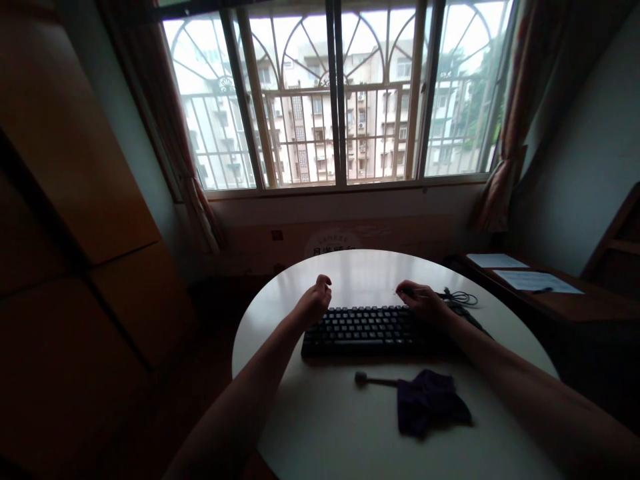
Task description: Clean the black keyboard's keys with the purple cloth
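Note:
A black keyboard [373,330] lies across the middle of a round white table [350,427]. My left hand [314,300] hovers over the keyboard's far left corner, fingers curled loosely with nothing seen in them. My right hand [423,300] rests at the keyboard's far right edge, fingers pinched on a thin dark thing that I cannot make out, close to the coiled black cable [460,297]. In front of the keyboard lie a crumpled dark purple cloth [430,403] and a small brush-like tool [373,380] with a grey head.
A wide barred window [340,100] fills the far wall, curtains at both sides. A tall wooden cabinet [75,233] stands on the left. To the right a dark wooden desk [550,297] carries papers [535,280].

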The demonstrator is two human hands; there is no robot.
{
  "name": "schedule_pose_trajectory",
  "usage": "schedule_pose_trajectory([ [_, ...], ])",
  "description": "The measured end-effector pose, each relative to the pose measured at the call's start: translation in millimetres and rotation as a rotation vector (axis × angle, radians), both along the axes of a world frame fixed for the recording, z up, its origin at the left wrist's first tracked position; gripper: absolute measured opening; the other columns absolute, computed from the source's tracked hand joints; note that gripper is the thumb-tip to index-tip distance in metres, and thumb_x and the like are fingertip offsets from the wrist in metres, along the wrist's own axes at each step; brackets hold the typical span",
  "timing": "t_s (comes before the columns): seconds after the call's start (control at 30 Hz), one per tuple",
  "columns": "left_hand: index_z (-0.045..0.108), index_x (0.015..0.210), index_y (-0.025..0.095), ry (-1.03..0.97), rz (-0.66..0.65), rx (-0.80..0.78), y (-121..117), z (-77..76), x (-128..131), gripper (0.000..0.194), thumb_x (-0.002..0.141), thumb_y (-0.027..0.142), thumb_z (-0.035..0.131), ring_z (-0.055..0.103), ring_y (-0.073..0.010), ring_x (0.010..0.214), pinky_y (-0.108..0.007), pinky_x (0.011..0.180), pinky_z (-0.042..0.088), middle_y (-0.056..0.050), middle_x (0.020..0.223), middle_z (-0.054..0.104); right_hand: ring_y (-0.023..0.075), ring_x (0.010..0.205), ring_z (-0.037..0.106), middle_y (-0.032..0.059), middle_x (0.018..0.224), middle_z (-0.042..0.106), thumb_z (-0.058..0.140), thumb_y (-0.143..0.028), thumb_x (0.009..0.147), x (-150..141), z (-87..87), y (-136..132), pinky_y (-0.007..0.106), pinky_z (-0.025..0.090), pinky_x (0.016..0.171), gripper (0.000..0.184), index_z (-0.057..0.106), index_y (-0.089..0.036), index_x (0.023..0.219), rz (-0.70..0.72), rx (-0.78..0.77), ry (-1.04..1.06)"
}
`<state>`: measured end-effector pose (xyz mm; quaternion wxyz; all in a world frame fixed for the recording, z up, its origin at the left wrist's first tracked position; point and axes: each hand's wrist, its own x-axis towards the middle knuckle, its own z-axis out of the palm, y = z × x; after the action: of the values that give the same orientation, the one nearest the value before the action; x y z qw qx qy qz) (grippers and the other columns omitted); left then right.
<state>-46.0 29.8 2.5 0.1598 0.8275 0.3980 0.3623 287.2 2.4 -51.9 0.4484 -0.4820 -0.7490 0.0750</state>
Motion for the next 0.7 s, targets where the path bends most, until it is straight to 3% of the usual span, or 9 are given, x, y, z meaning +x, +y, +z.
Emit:
schedule_pose_trajectory([
  [0.17, 0.050, 0.099, 0.019, 0.043, 0.042, 0.061, 6, -0.6, -6, 0.017, 0.088, 0.031, 0.057, 0.053, -0.0155, 0.065, -0.026, 0.063, 0.039, 0.002, 0.072, 0.055, 0.0169, 0.061, 0.055, 0.0005, 0.070, 0.063, 0.052, -0.036, 0.087, 1, -0.5, 2, 0.028, 0.045, 0.060, 0.020, 0.064, -0.021, 0.087, -0.002, -0.008, -0.004],
  [0.43, 0.067, 0.091, 0.015, 0.011, -0.037, 0.101, -1, 7.4, -4, 0.021, 0.090, 0.035, 0.060, 0.057, -0.0144, 0.066, -0.025, 0.065, 0.043, -0.002, 0.075, 0.066, 0.0175, 0.064, 0.057, 0.0017, 0.074, 0.065, 0.052, -0.035, 0.088, 0, 0.7, -2, 0.029, 0.046, 0.064, 0.018, 0.063, -0.020, 0.088, -0.003, 0.002, -0.015],
  [0.57, 0.068, 0.099, 0.015, -0.031, -0.086, 0.103, -4, 7.3, -2, 0.025, 0.089, 0.037, 0.062, 0.050, -0.0111, 0.057, -0.023, 0.059, 0.038, 0.003, 0.064, 0.058, 0.0163, 0.060, 0.055, 0.0005, 0.068, 0.063, 0.052, -0.035, 0.087, -1, 1.7, -2, 0.028, 0.044, 0.059, 0.019, 0.063, -0.020, 0.086, -0.012, -0.004, -0.028],
  [0.7, 0.056, 0.110, 0.018, -0.124, -0.120, 0.082, -5, 5.6, 0, 0.032, 0.085, 0.034, 0.066, 0.040, -0.0088, 0.049, -0.020, 0.053, 0.032, 0.011, 0.054, 0.044, 0.0170, 0.062, 0.056, 0.0014, 0.071, 0.064, 0.052, -0.037, 0.087, -1, 1.6, -1, 0.028, 0.045, 0.061, 0.021, 0.064, -0.020, 0.085, -0.008, 0.008, -0.027],
])
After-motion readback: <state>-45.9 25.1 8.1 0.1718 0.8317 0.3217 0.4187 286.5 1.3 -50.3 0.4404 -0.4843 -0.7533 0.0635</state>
